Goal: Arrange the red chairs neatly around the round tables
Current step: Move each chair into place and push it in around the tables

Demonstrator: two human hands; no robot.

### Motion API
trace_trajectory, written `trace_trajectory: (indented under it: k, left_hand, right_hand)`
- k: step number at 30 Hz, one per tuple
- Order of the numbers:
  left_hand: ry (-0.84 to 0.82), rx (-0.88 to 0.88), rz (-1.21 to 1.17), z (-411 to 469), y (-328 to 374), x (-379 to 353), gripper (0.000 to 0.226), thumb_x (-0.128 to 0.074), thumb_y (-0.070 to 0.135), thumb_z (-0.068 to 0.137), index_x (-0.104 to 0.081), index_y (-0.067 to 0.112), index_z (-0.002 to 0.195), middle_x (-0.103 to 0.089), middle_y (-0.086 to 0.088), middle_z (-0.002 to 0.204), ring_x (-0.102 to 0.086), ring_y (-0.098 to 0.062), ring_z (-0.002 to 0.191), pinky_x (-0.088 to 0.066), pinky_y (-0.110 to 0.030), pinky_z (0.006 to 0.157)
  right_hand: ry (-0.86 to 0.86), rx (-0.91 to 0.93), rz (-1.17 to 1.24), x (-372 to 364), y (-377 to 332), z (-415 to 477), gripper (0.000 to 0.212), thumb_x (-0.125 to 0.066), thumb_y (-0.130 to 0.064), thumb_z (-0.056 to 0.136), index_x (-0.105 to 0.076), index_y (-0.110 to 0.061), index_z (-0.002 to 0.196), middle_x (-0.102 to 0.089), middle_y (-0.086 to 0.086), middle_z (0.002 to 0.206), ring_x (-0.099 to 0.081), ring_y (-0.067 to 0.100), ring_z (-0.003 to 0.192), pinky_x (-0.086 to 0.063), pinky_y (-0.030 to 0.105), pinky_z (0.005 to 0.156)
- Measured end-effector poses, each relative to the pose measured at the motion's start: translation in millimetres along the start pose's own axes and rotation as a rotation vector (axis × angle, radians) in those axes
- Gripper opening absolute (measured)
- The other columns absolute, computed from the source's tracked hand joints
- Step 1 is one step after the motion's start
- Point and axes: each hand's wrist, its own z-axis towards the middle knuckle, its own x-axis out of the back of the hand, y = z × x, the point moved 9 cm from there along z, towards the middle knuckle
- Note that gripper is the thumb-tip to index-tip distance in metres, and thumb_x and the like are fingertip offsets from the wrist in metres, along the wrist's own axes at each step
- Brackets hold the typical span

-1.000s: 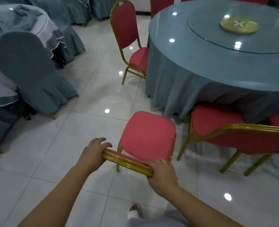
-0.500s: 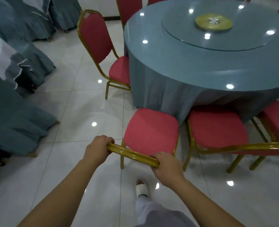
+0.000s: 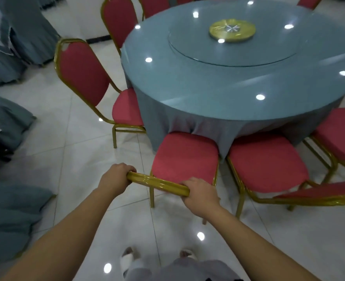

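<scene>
The left hand (image 3: 115, 179) curls round one end of the gold top rail of the held chair (image 3: 184, 157), and the right hand (image 3: 201, 192) curls round the other end. This chair stands at the near edge of the round surface (image 3: 228, 78), its seat front touching the hanging cloth, so it looks almost placed. Just right of it along that edge sits a second chair (image 3: 266, 165), with a third chair (image 3: 341, 132) further round. At the surface's left side a fourth chair (image 3: 82, 72) has its seat partly under the cloth. Likely left to do: a last push or squaring here, and the far side, mostly out of view
</scene>
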Motion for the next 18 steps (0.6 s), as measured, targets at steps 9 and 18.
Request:
trace_trajectory:
  k: [9,18]
  left_hand:
    - [-0.088,-0.189,0.0,68,-35,8,0.02,-0.066,0.022,0.092,-0.069,0.038,0.103,-0.066,0.012,0.092,-0.062,-0.009,0.083,-0.054,-0.027,0.072]
    - [-0.154,-0.469,0.22,72,-45,10,0.025,-0.053,0.015,0.087,-0.068,0.031,0.101,-0.067,0.006,0.092,-0.064,-0.018,0.087,-0.053,-0.031,0.07]
  right_hand:
    - [0.042,-0.11,-0.012,-4,-20,51,0.03,-0.057,-0.043,0.084,-0.065,-0.045,0.113,-0.062,-0.014,0.104,-0.059,0.014,0.098,-0.041,0.03,0.069]
    - [-0.012,-0.314,-0.1,-11,-44,42,0.014,-0.058,-0.04,0.085,-0.067,-0.03,0.09,-0.063,-0.011,0.093,-0.06,0.014,0.089,-0.052,0.037,0.072]
